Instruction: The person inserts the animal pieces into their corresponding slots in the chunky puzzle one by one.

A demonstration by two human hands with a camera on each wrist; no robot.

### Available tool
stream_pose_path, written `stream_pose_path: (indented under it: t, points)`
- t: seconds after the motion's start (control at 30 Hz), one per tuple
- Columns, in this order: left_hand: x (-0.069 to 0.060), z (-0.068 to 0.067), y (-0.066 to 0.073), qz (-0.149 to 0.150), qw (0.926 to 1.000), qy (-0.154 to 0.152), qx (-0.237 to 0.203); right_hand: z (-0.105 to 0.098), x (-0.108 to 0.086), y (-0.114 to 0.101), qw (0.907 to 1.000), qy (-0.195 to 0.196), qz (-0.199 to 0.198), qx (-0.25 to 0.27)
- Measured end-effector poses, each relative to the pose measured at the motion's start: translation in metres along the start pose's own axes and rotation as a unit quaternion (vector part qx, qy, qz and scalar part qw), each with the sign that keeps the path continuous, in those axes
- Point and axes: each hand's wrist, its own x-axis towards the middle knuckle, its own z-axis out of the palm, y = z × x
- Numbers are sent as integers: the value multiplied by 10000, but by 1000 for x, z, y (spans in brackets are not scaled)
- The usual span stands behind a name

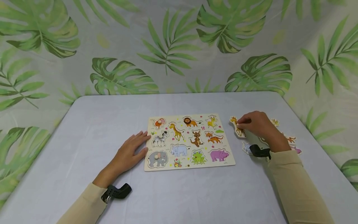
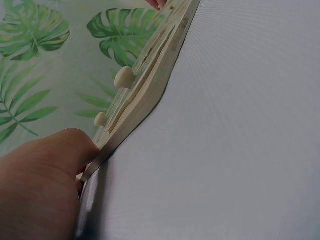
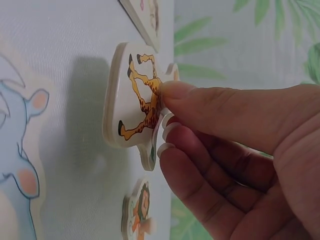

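Observation:
A wooden animal puzzle board (image 1: 211,163) lies mid-table. My left hand (image 1: 130,149) rests at its left edge, fingers extended and fingertips touching the rim; in the left wrist view the thumb side of this hand (image 2: 45,175) meets the board's edge. An elephant piece (image 1: 161,161), a zebra piece (image 1: 158,141) and a monkey piece (image 1: 158,123) sit in the board. Right of the board, my right hand (image 1: 258,126) pinches a giraffe puzzle piece (image 1: 240,132) between thumb and fingers. The right wrist view shows the giraffe tilted, its shadow on the cloth.
Several loose pieces lie around and beneath the right forearm, among them a blue rhino piece (image 3: 25,135), a lion piece (image 3: 139,207) and a purple piece (image 1: 296,150). A pale cloth (image 1: 70,149) covers the table. Leaf-patterned fabric (image 1: 173,46) hangs behind it.

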Motion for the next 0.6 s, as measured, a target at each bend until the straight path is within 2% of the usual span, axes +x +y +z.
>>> stream_pose_path:
  t: [0.6]
  points:
    - [1,0,-1,-2,10000,-9,27,6,5,-7,9998,30,-186,-26]
